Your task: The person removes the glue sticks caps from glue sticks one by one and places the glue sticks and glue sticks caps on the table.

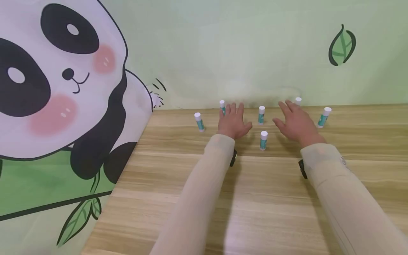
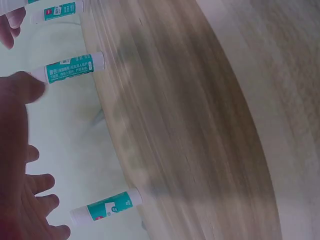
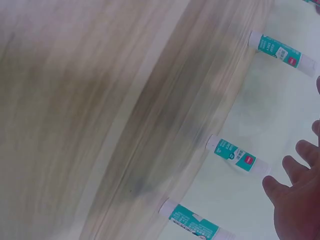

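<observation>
Several white-capped glue sticks with teal labels stand upright on the wooden table. My left hand [image 1: 233, 123], palm down with its fingers spread, hovers over or rests near a glue stick [image 1: 222, 107] partly hidden behind it. Left of that hand stands another glue stick [image 1: 199, 122]. Between the hands are a back glue stick [image 1: 261, 115] and a nearer one [image 1: 263, 141]. My right hand [image 1: 299, 124] is spread too, in front of a glue stick [image 1: 298, 101] whose lower part it covers. To its right a glue stick [image 1: 323, 118] leans in the view. Neither hand grips anything.
The wooden table [image 1: 178, 184] meets a pale green wall [image 1: 223, 46] just behind the glue sticks. A panda picture [image 1: 76, 92] fills the wall on the left, and a painted leaf [image 1: 342, 46] is at the upper right.
</observation>
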The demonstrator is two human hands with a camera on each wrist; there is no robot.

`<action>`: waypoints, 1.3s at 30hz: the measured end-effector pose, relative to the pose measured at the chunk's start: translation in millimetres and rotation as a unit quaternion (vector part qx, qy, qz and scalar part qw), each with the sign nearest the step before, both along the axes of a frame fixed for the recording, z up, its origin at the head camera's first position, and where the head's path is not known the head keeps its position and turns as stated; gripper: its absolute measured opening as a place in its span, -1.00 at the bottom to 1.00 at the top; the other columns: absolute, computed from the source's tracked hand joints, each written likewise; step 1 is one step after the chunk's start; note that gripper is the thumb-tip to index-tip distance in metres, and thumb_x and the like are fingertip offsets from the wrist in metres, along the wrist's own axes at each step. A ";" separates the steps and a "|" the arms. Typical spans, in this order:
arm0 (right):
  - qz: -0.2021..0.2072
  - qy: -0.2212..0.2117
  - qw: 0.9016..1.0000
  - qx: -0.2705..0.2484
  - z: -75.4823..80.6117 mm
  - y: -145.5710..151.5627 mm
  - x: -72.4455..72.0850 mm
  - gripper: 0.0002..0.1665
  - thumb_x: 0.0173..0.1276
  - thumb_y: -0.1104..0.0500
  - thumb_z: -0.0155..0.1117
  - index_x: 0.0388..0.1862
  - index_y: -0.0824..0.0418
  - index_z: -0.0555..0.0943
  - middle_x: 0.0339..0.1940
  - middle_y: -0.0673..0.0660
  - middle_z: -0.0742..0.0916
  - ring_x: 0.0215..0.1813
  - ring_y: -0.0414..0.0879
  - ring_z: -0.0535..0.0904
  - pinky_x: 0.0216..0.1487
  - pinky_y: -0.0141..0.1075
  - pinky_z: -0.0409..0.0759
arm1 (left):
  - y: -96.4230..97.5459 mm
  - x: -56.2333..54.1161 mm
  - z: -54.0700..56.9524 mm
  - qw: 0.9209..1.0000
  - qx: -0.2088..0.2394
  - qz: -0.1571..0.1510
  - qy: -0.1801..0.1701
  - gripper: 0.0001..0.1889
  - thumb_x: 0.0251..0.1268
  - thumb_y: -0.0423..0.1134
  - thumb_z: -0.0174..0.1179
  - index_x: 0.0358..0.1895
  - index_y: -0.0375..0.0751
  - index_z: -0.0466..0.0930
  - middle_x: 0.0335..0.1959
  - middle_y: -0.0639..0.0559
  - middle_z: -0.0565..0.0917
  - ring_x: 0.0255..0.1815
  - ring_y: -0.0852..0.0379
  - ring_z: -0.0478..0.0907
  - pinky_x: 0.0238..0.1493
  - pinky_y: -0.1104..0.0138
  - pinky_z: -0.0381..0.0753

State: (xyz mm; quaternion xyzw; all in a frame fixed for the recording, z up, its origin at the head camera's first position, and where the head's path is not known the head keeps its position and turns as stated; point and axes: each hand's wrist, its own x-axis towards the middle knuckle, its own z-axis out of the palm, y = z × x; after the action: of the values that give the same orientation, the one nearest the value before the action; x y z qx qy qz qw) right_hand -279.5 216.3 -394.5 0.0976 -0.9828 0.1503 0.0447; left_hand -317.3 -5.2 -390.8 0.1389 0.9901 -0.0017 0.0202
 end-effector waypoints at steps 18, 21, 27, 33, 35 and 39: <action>0.012 -0.029 0.998 -0.052 6.7 -12.6 -7.1 -0.23 0.50 -0.09 -0.06 0.54 0.22 0.06 0.47 0.43 0.24 0.43 0.41 0.18 0.36 0.28 0.20 | 3.3 -4.6 -18.3 0.999 0.028 -0.031 0.013 -0.26 0.34 0.19 -0.07 0.49 -0.02 0.02 0.45 -0.05 0.22 0.50 -0.06 0.12 0.47 0.01 0.18; 0.019 -0.022 0.998 -0.058 5.2 -16.2 -7.5 -0.26 0.49 -0.06 -0.04 0.52 0.24 0.11 0.44 0.44 0.29 0.40 0.42 0.23 0.33 0.29 0.24 | 6.7 -5.5 -21.2 0.998 0.044 -0.042 0.023 -0.27 0.32 0.18 -0.05 0.48 -0.05 0.06 0.43 -0.05 0.26 0.47 -0.05 0.19 0.43 0.04 0.26; 0.023 0.001 0.997 -0.073 -1.6 -20.3 -14.8 -0.28 0.48 -0.05 0.00 0.49 0.25 0.15 0.41 0.46 0.32 0.39 0.40 0.25 0.32 0.28 0.27 | 11.5 -9.6 -24.1 0.996 0.053 -0.055 0.040 -0.29 0.35 0.19 -0.08 0.46 -0.08 0.11 0.42 -0.04 0.31 0.44 -0.03 0.25 0.40 0.08 0.30; 0.021 0.007 0.997 -0.078 -5.6 -21.3 -19.8 -0.30 0.48 -0.05 -0.01 0.48 0.24 0.19 0.38 0.45 0.36 0.37 0.40 0.29 0.30 0.28 0.28 | 14.1 -11.9 -25.5 0.994 0.087 -0.063 0.037 -0.36 0.35 0.17 -0.02 0.39 -0.09 0.22 0.34 -0.03 0.40 0.35 0.00 0.34 0.33 0.10 0.37; 0.021 0.009 0.997 -0.080 -6.6 -21.6 -20.5 -0.32 0.49 -0.05 -0.01 0.46 0.25 0.21 0.36 0.45 0.39 0.34 0.40 0.31 0.28 0.27 0.31 | 15.1 -12.6 -27.0 0.994 0.088 -0.064 0.033 -0.38 0.36 0.17 -0.02 0.37 -0.08 0.24 0.32 -0.03 0.41 0.33 0.01 0.36 0.32 0.12 0.39; 0.023 0.011 0.996 -0.084 -7.6 -23.3 -21.3 -0.34 0.48 -0.03 0.01 0.43 0.27 0.25 0.32 0.46 0.43 0.31 0.41 0.35 0.26 0.26 0.34 | 18.1 -13.4 -29.0 0.994 0.082 -0.065 0.028 -0.39 0.38 0.17 -0.03 0.37 -0.09 0.24 0.32 -0.04 0.42 0.30 0.01 0.39 0.30 0.16 0.41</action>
State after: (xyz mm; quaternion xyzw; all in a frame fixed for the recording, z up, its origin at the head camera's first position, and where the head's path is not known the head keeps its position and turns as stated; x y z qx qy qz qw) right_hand -300.7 193.0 -402.1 0.1176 -0.9637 0.2321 0.0598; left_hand -330.6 13.0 -419.8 0.2044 0.9759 0.0742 -0.0195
